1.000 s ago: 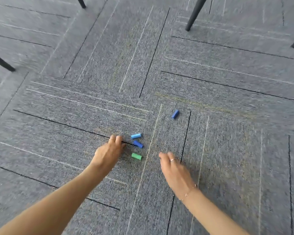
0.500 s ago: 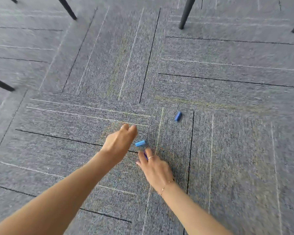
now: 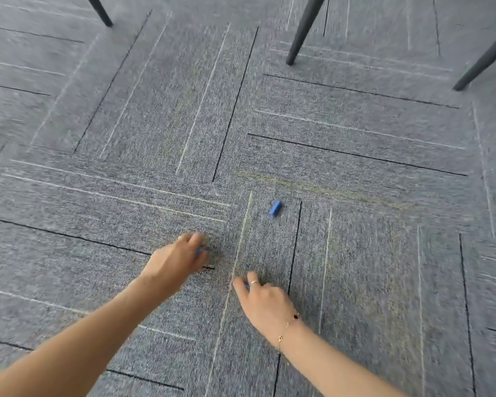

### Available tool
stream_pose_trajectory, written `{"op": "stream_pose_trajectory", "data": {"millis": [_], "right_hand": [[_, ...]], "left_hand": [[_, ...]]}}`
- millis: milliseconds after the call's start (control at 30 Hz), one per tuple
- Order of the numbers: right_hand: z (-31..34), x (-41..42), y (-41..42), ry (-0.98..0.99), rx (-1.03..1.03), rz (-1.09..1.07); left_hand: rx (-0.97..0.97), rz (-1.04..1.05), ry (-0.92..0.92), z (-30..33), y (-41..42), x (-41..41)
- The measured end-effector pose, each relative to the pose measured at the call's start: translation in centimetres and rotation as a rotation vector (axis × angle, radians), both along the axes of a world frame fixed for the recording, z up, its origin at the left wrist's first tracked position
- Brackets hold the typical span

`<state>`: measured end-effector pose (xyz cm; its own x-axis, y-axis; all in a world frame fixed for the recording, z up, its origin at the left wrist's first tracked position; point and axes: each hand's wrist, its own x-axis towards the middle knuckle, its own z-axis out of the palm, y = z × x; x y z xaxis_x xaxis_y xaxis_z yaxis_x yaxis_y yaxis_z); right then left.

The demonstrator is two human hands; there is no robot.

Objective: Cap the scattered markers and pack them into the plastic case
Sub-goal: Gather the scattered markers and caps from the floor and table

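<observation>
Both hands gathered loose marker caps off the carpet; one blue cap left out ahead.

Since a second ago the light-blue, dark-blue and green caps vanished from view. The left hand [image 3: 181, 257] was curled over a bit of blue [image 3: 200, 250], likely a cap, blurred. The right hand [image 3: 262, 296] was bent down with a sliver of blue at its fingertips [image 3: 238, 283]; grip uncertain. A small smooth plastic blue cap [image 3: 275, 208], a short cylinder, lay beyond the right hand on the grey carpet [image 3: 384, 253] with its thin stripes. No markers or case in view.
</observation>
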<state>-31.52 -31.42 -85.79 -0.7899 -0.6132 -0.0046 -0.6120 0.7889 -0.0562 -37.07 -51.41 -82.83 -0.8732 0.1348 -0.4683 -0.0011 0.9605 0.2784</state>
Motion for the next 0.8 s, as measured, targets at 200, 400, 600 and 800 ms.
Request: {"op": "stream_pose_trajectory", "data": {"millis": [200,400,600,800], "right_hand": [[-0.5,1.4,1.8,-0.117,-0.045,-0.080],[1.9,-7.3,1.3,-0.110,-0.385,-0.644],[3.2,-14.3,0.9,-0.322,-0.314,-0.812],[2.2,-12.2,1.0,-0.470,-0.070,-0.613]], "left_hand": [[0.189,0.387,-0.056,0.3,-1.7,0.2],[0.362,0.564,0.006,1.4,-0.1,0.3],[0.481,0.688,-0.036,1.6,3.0,2.0],[0.483,0.753,-0.063,1.4,5.0,1.9]]}}
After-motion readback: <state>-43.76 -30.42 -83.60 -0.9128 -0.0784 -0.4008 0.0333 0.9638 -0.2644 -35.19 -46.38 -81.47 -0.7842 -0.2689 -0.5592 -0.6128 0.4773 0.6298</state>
